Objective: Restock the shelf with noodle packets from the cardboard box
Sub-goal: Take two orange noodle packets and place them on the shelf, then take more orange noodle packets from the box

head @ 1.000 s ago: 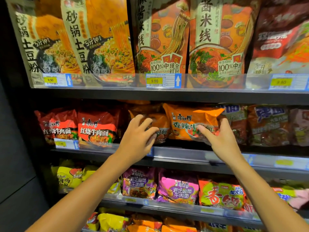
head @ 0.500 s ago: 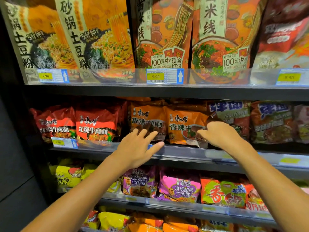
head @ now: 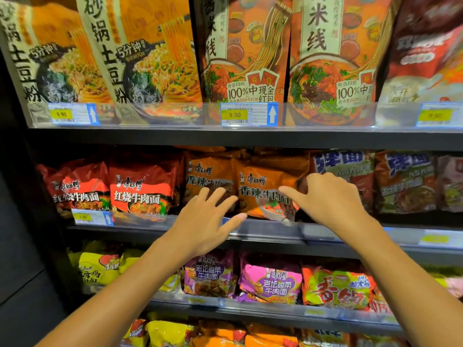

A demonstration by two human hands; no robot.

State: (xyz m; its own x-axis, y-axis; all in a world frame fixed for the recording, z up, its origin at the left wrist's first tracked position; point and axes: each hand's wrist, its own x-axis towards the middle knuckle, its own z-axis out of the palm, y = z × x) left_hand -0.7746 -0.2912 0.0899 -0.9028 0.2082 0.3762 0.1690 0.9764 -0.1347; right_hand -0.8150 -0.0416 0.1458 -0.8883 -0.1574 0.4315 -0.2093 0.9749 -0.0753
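On the middle shelf (head: pixel 275 234), orange noodle packets (head: pixel 263 186) stand upright behind two spread, empty hands.

orange noodle packets (head: pixel 263 191), red packets (head: pixel 140 189), purple packets (head: pixel 270 279), yellow price tags (head: pixel 234 114)

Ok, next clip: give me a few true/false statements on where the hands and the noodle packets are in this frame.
1. Both hands are at the second shelf from the top. True.
2. The left hand grips a purple packet. False: its fingers are spread and hold nothing.
3. The right hand is at an orange packet. True.
4. The red packets lie right of the orange ones. False: they lie left.
5. The cardboard box stands on the shelf. False: none is in view.
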